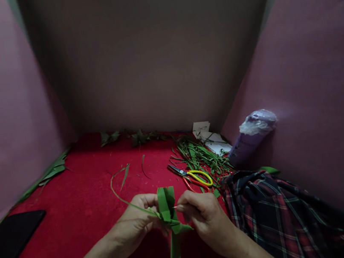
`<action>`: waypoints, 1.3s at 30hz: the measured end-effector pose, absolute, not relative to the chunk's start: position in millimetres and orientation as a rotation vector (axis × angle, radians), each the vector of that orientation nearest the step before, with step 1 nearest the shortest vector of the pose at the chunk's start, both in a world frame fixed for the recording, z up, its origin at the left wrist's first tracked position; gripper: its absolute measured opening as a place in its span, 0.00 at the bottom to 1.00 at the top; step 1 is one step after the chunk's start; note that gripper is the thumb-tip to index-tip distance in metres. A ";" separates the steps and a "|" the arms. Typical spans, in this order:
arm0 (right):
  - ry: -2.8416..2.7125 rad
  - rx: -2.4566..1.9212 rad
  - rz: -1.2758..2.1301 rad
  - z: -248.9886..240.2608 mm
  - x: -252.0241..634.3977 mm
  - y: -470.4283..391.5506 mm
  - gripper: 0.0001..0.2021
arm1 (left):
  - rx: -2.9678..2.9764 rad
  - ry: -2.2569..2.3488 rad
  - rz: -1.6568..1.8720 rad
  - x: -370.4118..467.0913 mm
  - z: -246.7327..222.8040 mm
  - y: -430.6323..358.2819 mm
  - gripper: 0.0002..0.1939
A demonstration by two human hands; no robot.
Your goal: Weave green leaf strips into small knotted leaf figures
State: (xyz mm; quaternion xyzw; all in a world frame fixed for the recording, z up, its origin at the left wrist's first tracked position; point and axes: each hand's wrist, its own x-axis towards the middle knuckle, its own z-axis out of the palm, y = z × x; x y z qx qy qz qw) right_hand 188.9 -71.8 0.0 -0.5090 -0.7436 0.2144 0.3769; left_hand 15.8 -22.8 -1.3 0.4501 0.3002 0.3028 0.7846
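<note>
In the lower middle of the frame, just above the red surface (86,180), the left hand (141,217) and the right hand (204,214) meet around a folded green leaf (164,207). The step in hand looks like shaping or fastening its folds. The left fingers close on the leaf's left side; those behind it are partly hidden. The right thumb and forefinger are pressed together on a thin pale sliver (175,207) at the leaf's right edge; whether it is a pin, a needle or a bit of stem, I cannot tell.

The next move seems to call for a firm left hold, so the folds do not slip, and a small, careful push or pull from the right.

The leaf is bright green and ribbon-like, with an upright folded part, a crossed knot-like bundle below it and a pointed tip sticking out to the right. A long flat tail (175,257) hangs toward the bottom edge, and a thin stem (117,193) curls away to the left. The folds look crisp.

Right of centre, scissors (184,173) lie beside a heap of green cuttings (200,155).
</note>
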 end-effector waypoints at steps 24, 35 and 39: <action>-1.940 -1.405 0.555 1.2 189.2 -70.7 0.14 | 0.951 0.683 0.626 15.3 -2.3 -22.3 0.06; -1.813 -1.325 0.713 -3.0 189.8 -66.9 0.11 | 0.956 0.675 0.591 16.0 -5.4 -22.5 0.04; -1.797 -1.406 0.794 -5.4 190.7 -67.0 0.14 | 0.959 0.664 0.615 15.9 -4.5 -21.9 0.04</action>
